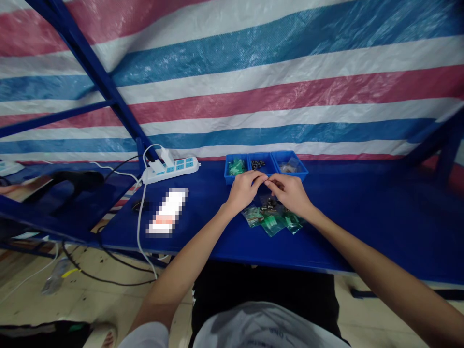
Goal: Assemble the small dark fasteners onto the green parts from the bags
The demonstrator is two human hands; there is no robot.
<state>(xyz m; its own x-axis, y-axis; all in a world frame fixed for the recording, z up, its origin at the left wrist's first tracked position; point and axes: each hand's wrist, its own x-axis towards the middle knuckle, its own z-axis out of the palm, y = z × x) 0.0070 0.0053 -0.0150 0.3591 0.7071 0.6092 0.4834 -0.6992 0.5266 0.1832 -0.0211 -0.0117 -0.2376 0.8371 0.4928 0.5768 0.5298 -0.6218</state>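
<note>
My left hand (243, 191) and my right hand (289, 192) meet at the fingertips above the blue table, just in front of three blue bins. Both are pinched closed; whatever sits between the fingertips is too small to make out. Below them lie several small clear bags with green contents (273, 224) and a few dark and metallic small parts (270, 205). The left bin (237, 181) holds green packets, the middle one small dark metallic parts (257, 165), the right one clear bags (289, 167).
A white power strip (174, 169) with plugs and a trailing white cable (142, 222) lies to the left. In front of it is a pixelated white rectangle (167, 211). A blue frame post (97, 77) rises at left. Another person's hand (21, 187) shows at the far left.
</note>
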